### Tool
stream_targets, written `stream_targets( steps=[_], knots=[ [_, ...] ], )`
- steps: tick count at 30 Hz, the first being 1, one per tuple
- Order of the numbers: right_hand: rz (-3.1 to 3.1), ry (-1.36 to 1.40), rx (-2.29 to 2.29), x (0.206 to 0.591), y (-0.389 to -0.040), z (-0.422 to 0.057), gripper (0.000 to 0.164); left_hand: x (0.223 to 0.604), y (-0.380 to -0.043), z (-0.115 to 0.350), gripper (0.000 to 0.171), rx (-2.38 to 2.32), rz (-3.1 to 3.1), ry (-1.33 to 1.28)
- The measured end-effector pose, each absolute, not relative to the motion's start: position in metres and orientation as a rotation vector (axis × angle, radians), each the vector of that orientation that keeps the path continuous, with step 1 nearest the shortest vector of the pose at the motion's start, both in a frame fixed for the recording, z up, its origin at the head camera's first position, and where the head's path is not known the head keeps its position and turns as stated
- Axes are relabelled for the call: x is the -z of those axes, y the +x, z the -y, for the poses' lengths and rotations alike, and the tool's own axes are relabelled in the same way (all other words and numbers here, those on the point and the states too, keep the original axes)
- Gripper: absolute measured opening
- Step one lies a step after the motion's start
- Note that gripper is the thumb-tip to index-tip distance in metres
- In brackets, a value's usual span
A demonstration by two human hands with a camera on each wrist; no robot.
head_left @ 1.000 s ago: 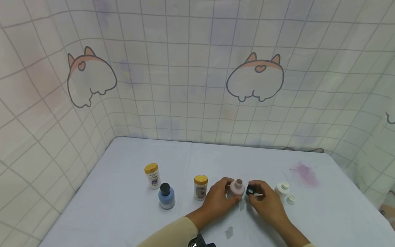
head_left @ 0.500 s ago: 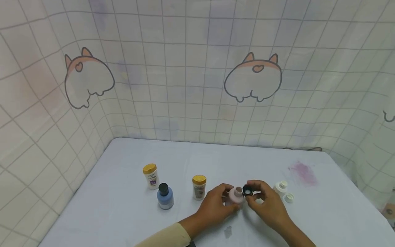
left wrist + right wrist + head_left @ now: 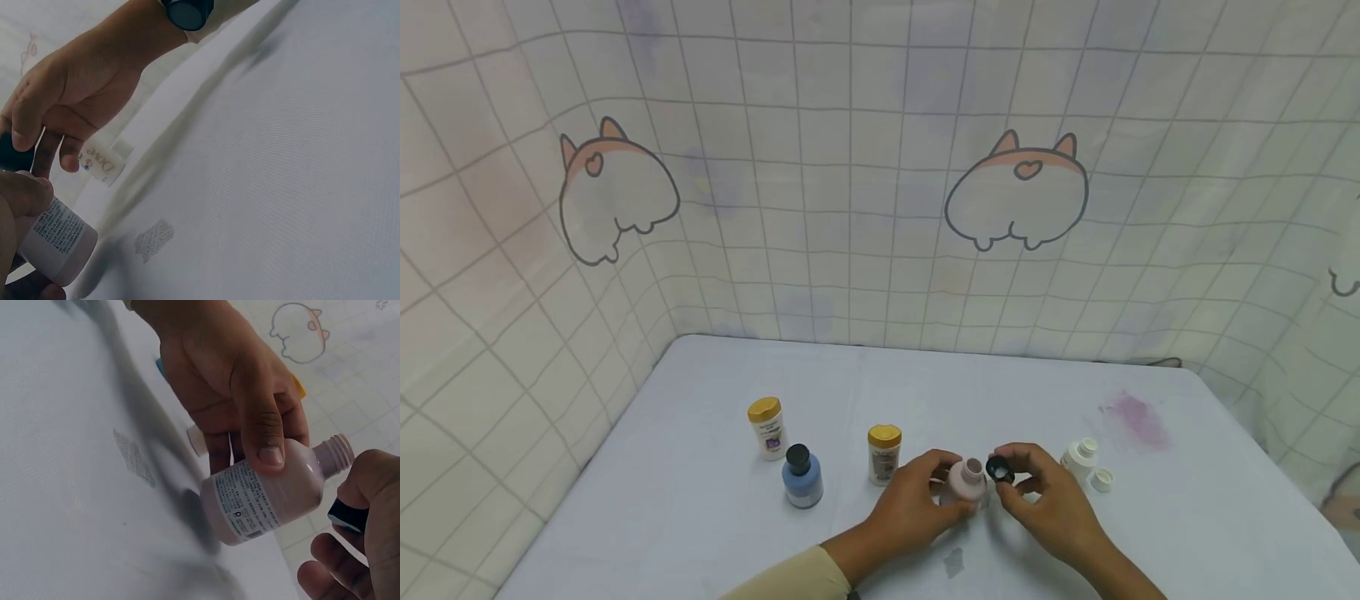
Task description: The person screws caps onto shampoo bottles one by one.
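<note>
My left hand (image 3: 917, 497) grips a pink bottle (image 3: 967, 483) round its body, tilted with its bare threaded neck leaning toward my right hand. Fine print covers the label on the bottle (image 3: 250, 500) in the right wrist view. A black cap (image 3: 999, 468) is pinched between the thumb and fingers of my right hand (image 3: 1051, 500), its hollow underside showing. Cap and bottle neck are close but apart. Just beyond my right hand stands a white bottle (image 3: 1081, 458) with its neck bare, and a small white cap (image 3: 1102, 479) lies beside it.
Left of my hands stand a white bottle with a yellow cap (image 3: 884, 455), a blue bottle with a black cap (image 3: 802, 477) and another yellow-capped bottle (image 3: 768, 428). A pink stain (image 3: 1137, 419) marks the white table cover at right; a grey patch (image 3: 953, 563) lies in front.
The pink bottle has shifted slightly left and toward me in my left hand. My right hand has moved a little left with the black cap, which has turned to show its inside.
</note>
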State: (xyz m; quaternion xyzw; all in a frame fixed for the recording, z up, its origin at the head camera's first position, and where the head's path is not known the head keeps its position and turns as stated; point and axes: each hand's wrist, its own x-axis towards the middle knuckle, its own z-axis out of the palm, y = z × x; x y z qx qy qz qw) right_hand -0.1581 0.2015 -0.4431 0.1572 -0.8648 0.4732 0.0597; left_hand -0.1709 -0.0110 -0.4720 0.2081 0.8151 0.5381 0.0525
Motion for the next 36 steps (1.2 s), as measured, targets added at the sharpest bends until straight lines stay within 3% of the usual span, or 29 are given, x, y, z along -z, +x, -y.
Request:
stream_targets(
  steps=[36],
  knots=[
    [2.575,0.574,-1.467,0.428,-0.156,-0.194,0.049,0.467,-0.167,0.013,0.052,-1.635,-2.436,0.656]
  ],
)
